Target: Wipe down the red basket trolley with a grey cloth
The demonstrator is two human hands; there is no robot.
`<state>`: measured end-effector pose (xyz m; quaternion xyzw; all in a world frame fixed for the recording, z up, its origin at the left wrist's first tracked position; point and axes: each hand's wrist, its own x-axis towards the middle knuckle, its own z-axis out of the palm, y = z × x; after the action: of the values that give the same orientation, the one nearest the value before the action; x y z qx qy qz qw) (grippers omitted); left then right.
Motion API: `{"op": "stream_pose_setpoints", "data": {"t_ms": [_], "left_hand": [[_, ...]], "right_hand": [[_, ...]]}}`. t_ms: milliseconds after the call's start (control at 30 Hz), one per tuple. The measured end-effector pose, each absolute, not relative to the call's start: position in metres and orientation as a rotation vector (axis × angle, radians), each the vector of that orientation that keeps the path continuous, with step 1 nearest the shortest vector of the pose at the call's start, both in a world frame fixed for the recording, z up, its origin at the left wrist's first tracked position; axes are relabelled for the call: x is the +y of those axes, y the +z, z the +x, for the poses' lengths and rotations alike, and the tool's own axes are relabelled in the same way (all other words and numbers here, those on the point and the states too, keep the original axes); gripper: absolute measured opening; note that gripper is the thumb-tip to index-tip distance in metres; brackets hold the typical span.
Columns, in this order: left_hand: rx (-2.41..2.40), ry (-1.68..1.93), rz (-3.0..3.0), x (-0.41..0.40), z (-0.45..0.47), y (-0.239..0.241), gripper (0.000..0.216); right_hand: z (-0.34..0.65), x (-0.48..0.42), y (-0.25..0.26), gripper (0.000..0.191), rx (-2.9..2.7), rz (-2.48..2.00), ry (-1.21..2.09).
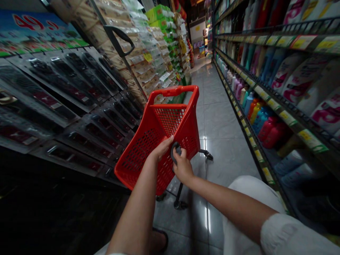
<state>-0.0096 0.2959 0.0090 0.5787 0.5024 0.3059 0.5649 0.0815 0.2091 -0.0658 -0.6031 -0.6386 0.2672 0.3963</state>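
Observation:
A red plastic shopping cart (151, 145) with perforated sides stands on the aisle floor in front of me, its red handle bar (172, 92) at the top. My right hand (183, 168) is closed around a dark grey loop-shaped grip (174, 151) close to the cart's side; what the grip belongs to is hidden. My left hand (162, 148) reaches over the basket, its fingers stretched out towards the rim beside the grip. Some of its fingers are hidden from view. The visible part of the basket shows no goods.
Shelves of bottles (268, 124) line the right side. At left hang packaged dark-handled items (71, 78) and stacked tissue packs (151, 60). A rod with a black handle (119, 40) slants above the cart. Tiled floor (204, 88) runs down the aisle.

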Motion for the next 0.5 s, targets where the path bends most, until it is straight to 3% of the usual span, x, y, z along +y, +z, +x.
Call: {"op": "stream_pose_setpoints", "data": {"t_ms": [133, 300, 400, 500], "left_hand": [[1.178, 0.806, 1.353, 0.297, -0.01, 0.01, 0.056], [1.165, 0.735, 1.449, 0.297, -0.014, 0.011, 0.066], [1.158, 0.701, 1.482, 0.297, -0.015, 0.01, 0.066], [1.105, 0.697, 1.467, 0.298, -0.015, 0.007, 0.065]], "right_hand": [[0.081, 0.192, -0.08, 0.075, -1.742, -1.403, 0.718], [0.09, 0.222, -0.108, 0.063, -1.089, -1.401, 0.841], [0.101, 0.25, -0.109, 0.064, -0.861, -1.462, 0.767], [0.112, 0.27, -0.1, 0.065, -0.969, -1.494, 0.63]]}}
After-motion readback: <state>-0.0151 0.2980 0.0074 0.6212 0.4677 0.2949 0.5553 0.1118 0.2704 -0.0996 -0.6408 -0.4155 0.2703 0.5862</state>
